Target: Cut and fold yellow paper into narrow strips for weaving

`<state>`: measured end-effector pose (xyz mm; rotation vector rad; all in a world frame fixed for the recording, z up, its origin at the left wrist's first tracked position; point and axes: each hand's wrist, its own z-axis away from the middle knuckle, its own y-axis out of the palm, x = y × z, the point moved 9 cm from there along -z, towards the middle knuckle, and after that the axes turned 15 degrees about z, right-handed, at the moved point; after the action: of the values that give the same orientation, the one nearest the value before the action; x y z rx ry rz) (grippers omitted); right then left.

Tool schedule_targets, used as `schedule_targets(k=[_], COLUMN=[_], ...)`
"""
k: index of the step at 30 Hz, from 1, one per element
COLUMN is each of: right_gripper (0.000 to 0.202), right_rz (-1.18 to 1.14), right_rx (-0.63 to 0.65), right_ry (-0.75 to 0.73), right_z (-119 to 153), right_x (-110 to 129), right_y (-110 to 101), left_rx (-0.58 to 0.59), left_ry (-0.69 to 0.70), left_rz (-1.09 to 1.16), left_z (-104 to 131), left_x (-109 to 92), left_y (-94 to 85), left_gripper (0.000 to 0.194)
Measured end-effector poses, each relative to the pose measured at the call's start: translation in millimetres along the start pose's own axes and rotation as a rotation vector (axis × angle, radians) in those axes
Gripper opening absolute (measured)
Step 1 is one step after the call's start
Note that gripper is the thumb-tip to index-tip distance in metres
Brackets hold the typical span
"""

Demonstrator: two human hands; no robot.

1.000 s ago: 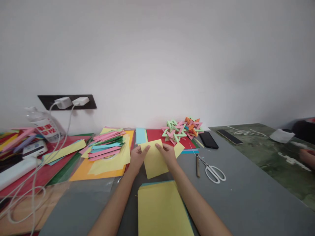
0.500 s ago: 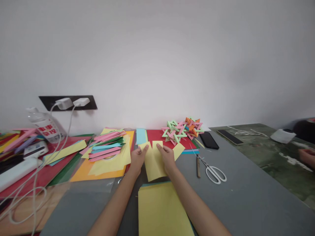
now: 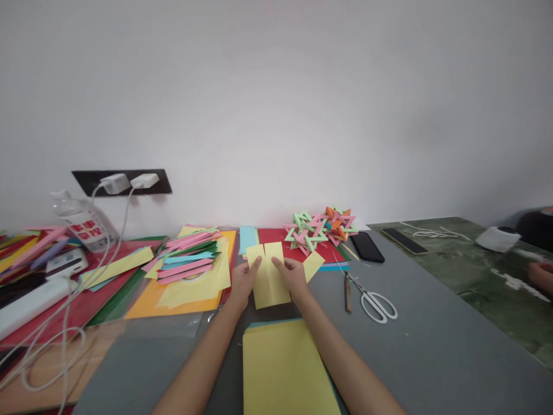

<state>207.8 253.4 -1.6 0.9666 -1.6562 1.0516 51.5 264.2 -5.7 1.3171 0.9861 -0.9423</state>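
A yellow sheet of paper (image 3: 271, 288) is held upright between my two hands, with a short split running down from the middle of its top edge. My left hand (image 3: 244, 280) pinches the left part, thumb in front. On the other side of the split, my right hand (image 3: 294, 275) pinches the right part the same way. Beneath my forearms lies a stack of large yellow sheets (image 3: 283, 369), with blue showing at its edges. Another yellow piece (image 3: 314, 264) rests just right of my right hand.
Behind stand folded paper stars (image 3: 306, 233) on red paper. White-handled scissors (image 3: 379, 305), a wooden-handled tool (image 3: 348, 293) and a black phone (image 3: 368, 248) lie to the right. Leftward are folded strips (image 3: 190, 259), white cables (image 3: 64, 323) and a bottle (image 3: 86, 225). Another person's hand (image 3: 541, 278) shows far right.
The yellow sheet has risen slightly and now faces me flatter, its lower edge higher above the stack. Both hands keep their pinch on it.
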Motion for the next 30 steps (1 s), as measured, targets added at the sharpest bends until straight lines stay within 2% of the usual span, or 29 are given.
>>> schedule_targets(k=[9,14,19,23,27,30], right_gripper=[0.041,0.041,0.041,0.039,0.041,0.042], right_rz=[-0.042,-0.078,-0.117,-0.131,-0.089,-0.085], right_rx=[-0.024,-0.007,-0.017,0.064,0.159,0.083], right_ry=[0.021,0.051,0.1,0.121,0.122,0.081], right_z=[3,4,4,2,1,0], right_x=[-1,-4,-7,-6,-8,-8], right_y=[1,3,2,4,11,8], left_rx=[-0.057,-0.007,-0.063,-0.031,-0.15,-0.13], left_ry=[0.015,0.0,0.021,0.001,0.07,0.066], left_rz=[-0.05,-0.003,0.006,0.041,-0.004,-0.032], left_z=[1,0,2,2,0,-3], left_x=[-2,-2,-7,-7,-10,-5], left_y=[-4.9,-0.1,-4.7,-2.9,-15.8,-14.5], left_gripper=[0.039,0.036,0.037,0.039,0.043,0.045])
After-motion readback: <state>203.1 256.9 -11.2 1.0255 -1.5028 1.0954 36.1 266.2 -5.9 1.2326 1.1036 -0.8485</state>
